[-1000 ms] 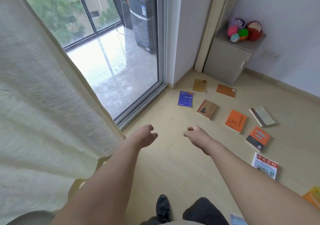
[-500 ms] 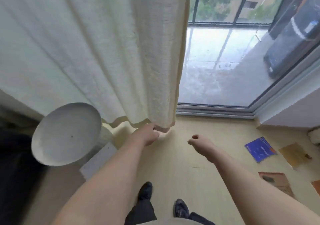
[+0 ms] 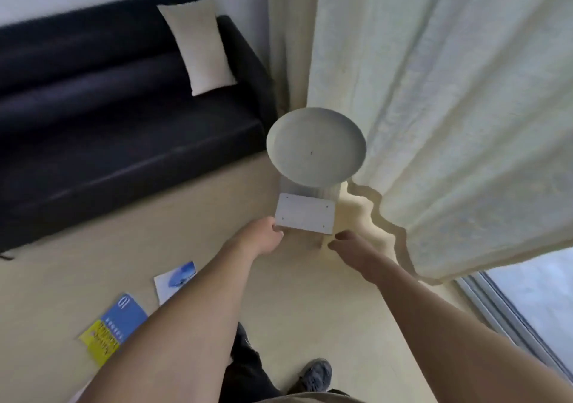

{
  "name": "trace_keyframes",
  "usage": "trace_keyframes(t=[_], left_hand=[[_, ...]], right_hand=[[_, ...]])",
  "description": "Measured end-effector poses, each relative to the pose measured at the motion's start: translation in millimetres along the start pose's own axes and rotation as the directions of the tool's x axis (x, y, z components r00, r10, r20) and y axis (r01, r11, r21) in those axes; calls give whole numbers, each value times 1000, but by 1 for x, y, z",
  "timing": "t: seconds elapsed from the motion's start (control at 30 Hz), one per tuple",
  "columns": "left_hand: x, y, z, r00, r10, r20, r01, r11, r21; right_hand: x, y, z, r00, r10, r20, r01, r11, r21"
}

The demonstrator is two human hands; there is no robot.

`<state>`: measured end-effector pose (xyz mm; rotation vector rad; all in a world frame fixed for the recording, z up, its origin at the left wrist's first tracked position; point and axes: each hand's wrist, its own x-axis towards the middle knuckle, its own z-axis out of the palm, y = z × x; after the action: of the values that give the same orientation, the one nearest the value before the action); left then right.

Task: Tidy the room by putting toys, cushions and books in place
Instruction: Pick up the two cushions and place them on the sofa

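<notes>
- The left hand (image 3: pixel 263 236) has its fingers curled in loosely. It holds nothing. In the picture its knuckles sit right by the corner of a flat white base plate (image 3: pixel 305 218), but I cannot tell if they touch.
- The right hand (image 3: pixel 348 244) is curled into a soft fist too, and it is empty. It hangs over the bare floor (image 3: pixel 310 294), just below the base plate.
- Both arms are bare and reach straight out in front, a little apart, with the backs of the hands up.
- The base plate is a smooth rectangle with small dots near its corners. Above it is a round grey table top (image 3: pixel 316 147), smooth and shaped like a shallow dish.
- A long cream curtain (image 3: pixel 449 108) hangs to the right in soft folds. Its wavy bottom edge comes down near the right hand.
- A black sofa (image 3: pixel 108 117) with a soft, fuzzy look stands on the left against the wall.
- A cream cushion (image 3: pixel 200 44), long and puffy, leans upright in the sofa's right corner.
- Two books lie flat on the pale floor, left of the left arm: a white and blue book (image 3: pixel 176 280), and a blue and yellow book (image 3: pixel 113 328) nearer the camera.
- A dark shoe (image 3: pixel 313 374) shows at the bottom.
</notes>
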<state>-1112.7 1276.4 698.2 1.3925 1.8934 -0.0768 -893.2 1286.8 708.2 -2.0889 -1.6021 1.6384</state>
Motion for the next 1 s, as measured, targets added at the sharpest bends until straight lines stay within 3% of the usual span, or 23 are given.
trace_keyframes(t=[0.3,0.57,0.77,1.0], left_hand=[[-21,-177,-36,975,-223,-24,210,944,-254],[-36,-284,-62,925,-380,-31,340,858,-384],[-65,-309,-52,862,-505,-51,420,765,-488],[-101,-284,-2,802,-597,-37,491,693,-528]], right_hand=[[32,-119,140,978,-105,182,158,939,-305],[40,-202,247,936,-119,332,259,873,-414],[37,-208,277,898,-175,403,364,811,-458],[29,-170,266,857,-112,503,397,767,-505]])
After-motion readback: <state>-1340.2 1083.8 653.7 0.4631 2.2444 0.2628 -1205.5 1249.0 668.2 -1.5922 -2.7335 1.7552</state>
